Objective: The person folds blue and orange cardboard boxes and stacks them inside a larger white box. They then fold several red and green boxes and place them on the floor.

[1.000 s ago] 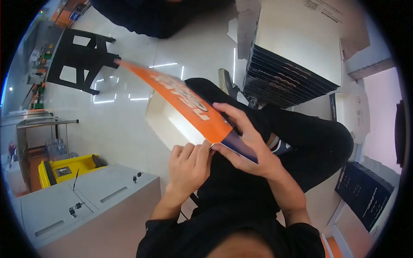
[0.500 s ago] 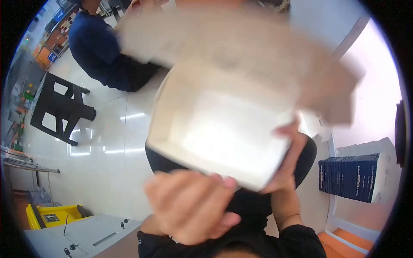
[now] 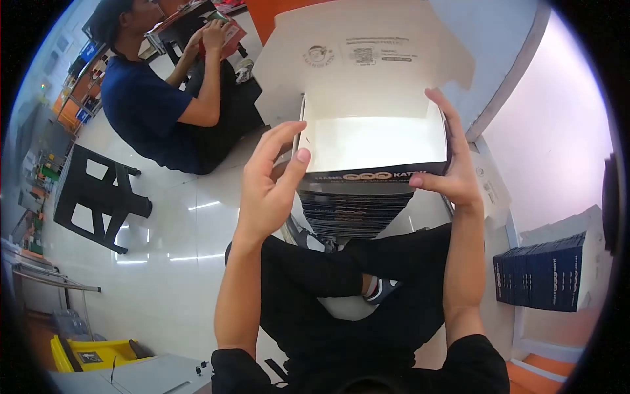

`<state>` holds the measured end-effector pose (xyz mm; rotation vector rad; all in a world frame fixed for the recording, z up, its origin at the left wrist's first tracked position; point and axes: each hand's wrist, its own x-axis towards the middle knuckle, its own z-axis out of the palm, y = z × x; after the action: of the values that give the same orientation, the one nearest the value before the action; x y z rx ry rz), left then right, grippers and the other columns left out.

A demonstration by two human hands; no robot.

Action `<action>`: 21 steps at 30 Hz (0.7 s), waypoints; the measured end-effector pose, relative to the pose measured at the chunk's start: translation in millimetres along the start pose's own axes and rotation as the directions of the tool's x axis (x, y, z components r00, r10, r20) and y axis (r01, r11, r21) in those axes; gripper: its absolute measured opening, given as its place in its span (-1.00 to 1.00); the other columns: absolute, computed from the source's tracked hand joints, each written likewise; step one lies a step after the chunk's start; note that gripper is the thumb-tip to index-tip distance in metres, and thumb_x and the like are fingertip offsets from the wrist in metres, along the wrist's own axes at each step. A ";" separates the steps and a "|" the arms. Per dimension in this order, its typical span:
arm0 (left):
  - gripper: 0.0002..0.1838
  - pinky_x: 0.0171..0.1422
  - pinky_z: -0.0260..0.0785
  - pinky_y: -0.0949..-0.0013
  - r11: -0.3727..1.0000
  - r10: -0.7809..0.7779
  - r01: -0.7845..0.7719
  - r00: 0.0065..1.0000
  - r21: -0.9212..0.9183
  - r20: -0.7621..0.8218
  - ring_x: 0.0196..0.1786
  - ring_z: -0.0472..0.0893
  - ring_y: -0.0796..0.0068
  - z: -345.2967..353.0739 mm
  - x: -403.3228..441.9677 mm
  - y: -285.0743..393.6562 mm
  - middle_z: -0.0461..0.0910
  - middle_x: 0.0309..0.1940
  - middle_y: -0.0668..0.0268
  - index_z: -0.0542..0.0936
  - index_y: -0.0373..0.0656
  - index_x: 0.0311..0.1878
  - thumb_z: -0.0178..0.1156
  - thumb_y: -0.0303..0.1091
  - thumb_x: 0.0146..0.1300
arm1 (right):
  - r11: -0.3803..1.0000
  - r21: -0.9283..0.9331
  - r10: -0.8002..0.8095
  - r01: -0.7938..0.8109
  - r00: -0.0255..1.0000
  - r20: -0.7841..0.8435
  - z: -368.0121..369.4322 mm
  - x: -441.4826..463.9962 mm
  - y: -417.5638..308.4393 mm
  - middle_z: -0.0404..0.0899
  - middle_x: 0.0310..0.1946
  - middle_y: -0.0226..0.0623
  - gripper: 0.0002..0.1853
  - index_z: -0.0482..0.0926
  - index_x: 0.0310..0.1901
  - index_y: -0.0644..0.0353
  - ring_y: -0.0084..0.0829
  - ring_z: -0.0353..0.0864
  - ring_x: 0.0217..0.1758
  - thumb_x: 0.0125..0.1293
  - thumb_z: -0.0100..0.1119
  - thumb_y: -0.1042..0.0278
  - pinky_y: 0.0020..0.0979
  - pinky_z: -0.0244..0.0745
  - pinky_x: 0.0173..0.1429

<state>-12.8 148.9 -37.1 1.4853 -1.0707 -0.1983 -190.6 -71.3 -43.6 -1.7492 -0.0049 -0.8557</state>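
A folding cardboard box (image 3: 377, 141) stands with its lid raised, white inside and dark blue with printed lettering on its front. Its lid (image 3: 367, 46) tilts back and bears a round logo and a QR code. My left hand (image 3: 272, 174) grips the left side wall, thumb at the front corner. On the opposite side my right hand (image 3: 456, 164) clasps the wall, with its thumb on the front face and fingers along the side. Right below the box is a stack of dark blue flattened boxes (image 3: 354, 213); I cannot tell whether the box rests on it.
Another person (image 3: 154, 98) sits at the upper left, handling a red box (image 3: 233, 39). A black folded stool (image 3: 98, 197) is at left. More flattened boxes (image 3: 541, 272) stand by the right wall. A yellow bin (image 3: 98, 354) and a grey cabinet (image 3: 151, 374) occupy the lower left.
The box has moved away from me and levelled above the stack, its lid now raised back. My left hand has gone from the front edge to the left side wall.
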 end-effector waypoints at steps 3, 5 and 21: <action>-0.67 0.17 0.49 0.37 0.998 -0.019 0.023 0.998 0.064 -0.059 0.22 0.53 0.37 3.2 -8.4 -9.2 0.48 0.22 0.14 0.57 -0.30 0.19 0.13 -0.45 0.40 | 0.992 -0.103 0.079 -0.074 0.996 0.045 1.1 -4.5 -9.2 0.30 0.42 -0.04 0.25 0.07 0.55 0.11 -0.21 0.29 0.49 -0.19 0.68 0.23 -0.20 0.20 0.50; -0.64 0.11 0.52 0.41 0.992 0.013 0.003 0.992 0.129 -0.123 0.15 0.59 0.37 2.9 -12.0 -11.6 0.53 0.17 0.13 0.60 -0.31 0.15 0.10 -0.61 0.28 | 0.966 -0.259 0.042 -0.025 0.997 0.061 -0.7 -6.5 -5.9 0.29 0.42 0.01 0.25 0.09 0.55 0.13 -0.14 0.27 0.50 -0.19 0.69 0.17 -0.18 0.19 0.51; -0.52 -0.06 0.56 0.27 0.614 0.281 -0.327 0.941 0.719 0.188 -0.04 0.68 0.10 12.8 10.9 39.5 0.52 0.21 0.08 0.60 -0.21 0.18 0.32 -0.46 0.14 | 0.745 -0.667 0.052 -0.011 0.998 0.041 20.6 -17.3 -16.4 0.16 0.43 0.02 0.25 0.09 0.55 0.14 0.09 0.32 0.40 -0.21 0.67 0.17 -0.16 0.33 0.41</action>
<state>-34.7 138.7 -1.6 1.9824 -1.5415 0.5224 -199.0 -41.0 -41.4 -2.4425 0.3360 -0.8357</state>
